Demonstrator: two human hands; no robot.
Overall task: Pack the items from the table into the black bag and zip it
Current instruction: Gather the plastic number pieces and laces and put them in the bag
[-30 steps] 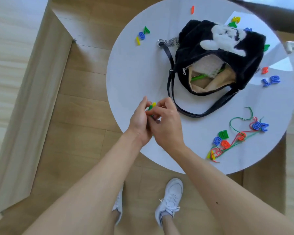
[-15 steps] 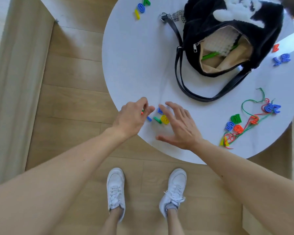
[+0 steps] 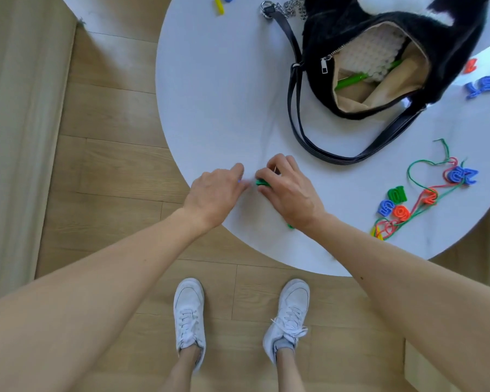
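A fluffy black bag (image 3: 447, 41) lies unzipped at the back of the round white table (image 3: 224, 108), showing a beige lining, a white bumpy item and a green stick inside. Its black strap (image 3: 297, 120) loops toward me. Near the table's front edge my right hand (image 3: 289, 193) curls over a small green plastic piece (image 3: 262, 182) and pinches it. My left hand (image 3: 215, 193) lies just left of it, fingertips curled down on the tabletop over small pieces, with a bit of blue showing. What the left fingers hold is hidden.
Coloured plastic numbers threaded on red and green cords (image 3: 425, 193) lie at the right. Blue and red numbers (image 3: 481, 86) sit by the bag's right side, a yellow piece (image 3: 219, 8) at the back. Wood floor and my white shoes (image 3: 188, 315) lie below.
The view has dropped closer to the table's front edge. My right hand went from spread open above the loose pieces to curled on the green one. My left hand stays beside it.
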